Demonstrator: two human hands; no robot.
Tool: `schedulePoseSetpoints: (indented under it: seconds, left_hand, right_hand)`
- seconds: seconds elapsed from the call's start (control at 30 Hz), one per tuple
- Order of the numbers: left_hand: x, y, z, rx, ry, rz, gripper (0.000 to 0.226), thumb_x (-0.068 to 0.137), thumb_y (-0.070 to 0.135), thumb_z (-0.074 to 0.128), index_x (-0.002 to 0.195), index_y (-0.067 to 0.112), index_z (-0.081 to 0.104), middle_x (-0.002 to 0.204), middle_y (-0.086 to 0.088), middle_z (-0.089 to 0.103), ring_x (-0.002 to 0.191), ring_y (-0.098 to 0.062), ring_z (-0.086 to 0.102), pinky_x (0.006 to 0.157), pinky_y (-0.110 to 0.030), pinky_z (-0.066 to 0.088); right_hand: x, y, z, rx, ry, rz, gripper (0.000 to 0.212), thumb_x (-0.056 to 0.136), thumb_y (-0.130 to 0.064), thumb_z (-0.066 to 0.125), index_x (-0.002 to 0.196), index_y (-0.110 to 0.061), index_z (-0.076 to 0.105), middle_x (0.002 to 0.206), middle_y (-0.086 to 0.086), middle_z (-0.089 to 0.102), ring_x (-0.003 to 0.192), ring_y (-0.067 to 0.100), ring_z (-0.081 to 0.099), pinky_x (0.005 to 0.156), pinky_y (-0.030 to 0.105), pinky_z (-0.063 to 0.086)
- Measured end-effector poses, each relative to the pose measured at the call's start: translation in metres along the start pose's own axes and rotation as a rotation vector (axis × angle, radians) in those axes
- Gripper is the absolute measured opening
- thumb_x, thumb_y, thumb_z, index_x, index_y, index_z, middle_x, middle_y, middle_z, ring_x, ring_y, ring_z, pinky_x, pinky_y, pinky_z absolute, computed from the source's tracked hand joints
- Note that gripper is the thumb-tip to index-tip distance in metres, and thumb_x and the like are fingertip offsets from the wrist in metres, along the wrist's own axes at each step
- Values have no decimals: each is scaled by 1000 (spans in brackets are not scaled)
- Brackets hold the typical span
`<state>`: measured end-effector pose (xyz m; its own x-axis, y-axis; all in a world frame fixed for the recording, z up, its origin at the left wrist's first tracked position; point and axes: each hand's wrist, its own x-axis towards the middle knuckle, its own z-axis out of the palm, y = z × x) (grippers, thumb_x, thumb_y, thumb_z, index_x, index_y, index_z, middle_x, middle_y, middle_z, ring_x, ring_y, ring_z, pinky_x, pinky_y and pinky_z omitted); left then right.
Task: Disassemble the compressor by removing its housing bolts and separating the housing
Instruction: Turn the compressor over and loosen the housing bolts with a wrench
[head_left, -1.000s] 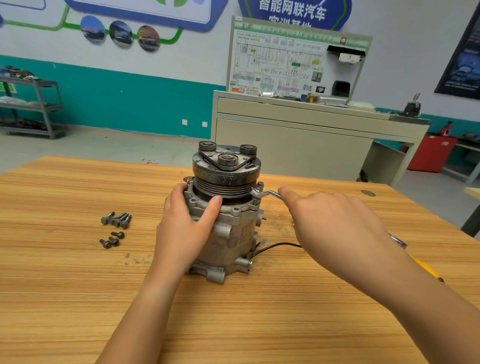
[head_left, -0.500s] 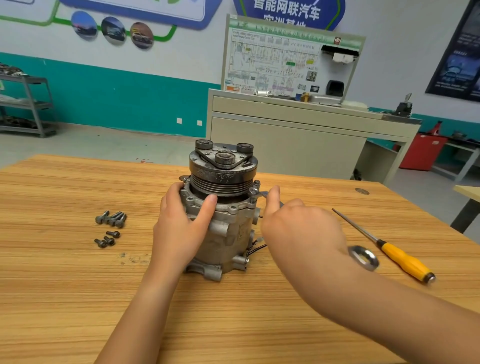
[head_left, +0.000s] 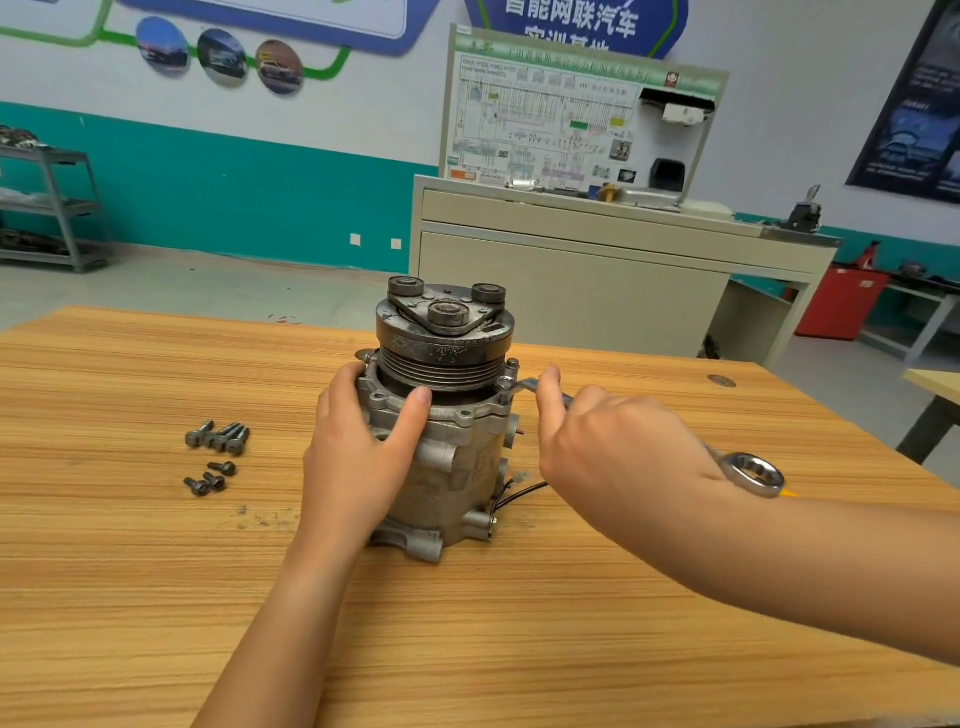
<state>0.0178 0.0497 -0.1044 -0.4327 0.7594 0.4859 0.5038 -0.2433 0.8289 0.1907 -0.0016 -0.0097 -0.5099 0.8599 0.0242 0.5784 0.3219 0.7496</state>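
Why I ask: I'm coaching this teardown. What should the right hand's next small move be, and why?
Probably swing the wrench a short stroke to loosen the bolt at the flange's right edge. The right hand grips the wrench, whose end sits on that bolt; the left hand steadies the compressor; other bolts already lie on the table.

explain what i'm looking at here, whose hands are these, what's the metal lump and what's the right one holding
There is no machine here. These are a person's own two hands, seen from a camera worn on the head that looks forward and down. The metal lump is a compressor standing upright on a wooden table, pulley end up. The left hand wraps round its housing to steady it. The right hand holds a wrench, whose far end sits on a bolt at the housing's upper rim. Some loose bolts lie on the table to the left, apart from the compressor.
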Motion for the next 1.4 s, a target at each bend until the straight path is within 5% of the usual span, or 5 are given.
schedulePoseSetpoints:
  seconds: [0.33,0.6,0.83,1.07,1.4]
  left_hand:
    - [1,-1,0,27,24,21,70,77,58,51,134,20,40,117,13,42,103,-3,38,85,-26,32]
    - [0,-1,1,13,53,24,65,81,58,53,132,19,43,116,14,42,102,-1,39,85,-25,32]
    - [-1,-1,1,-18,75,11,61,75,57,49,127,24,47,113,15,46,102,-5,45,85,-26,35]
    - [2,-9,1,-174,77,-5,44,78,48,58,118,33,50,108,25,53,104,1,51,84,-17,40]
    - [-17,1,4,-459,85,-57,36,78,28,70,104,42,50,132,25,44,116,19,41,89,-5,37]
  right_hand:
    - [3,17,32,48,188,-95,64,80,14,15,136,12,-16,66,10,30,49,16,29,39,24,24]
    - [52,45,85,263,690,19,31,69,11,67,100,8,64,77,19,69,60,30,67,63,41,55]
    - [97,34,102,476,990,65,17,74,11,66,88,2,69,78,12,70,68,25,68,70,42,54]
    - [57,24,83,1144,820,280,38,93,-16,38,128,-2,44,54,-12,37,40,13,38,37,27,26]
    - [2,25,61,979,394,217,46,91,-42,35,138,-41,34,60,-18,45,60,8,45,53,28,34]
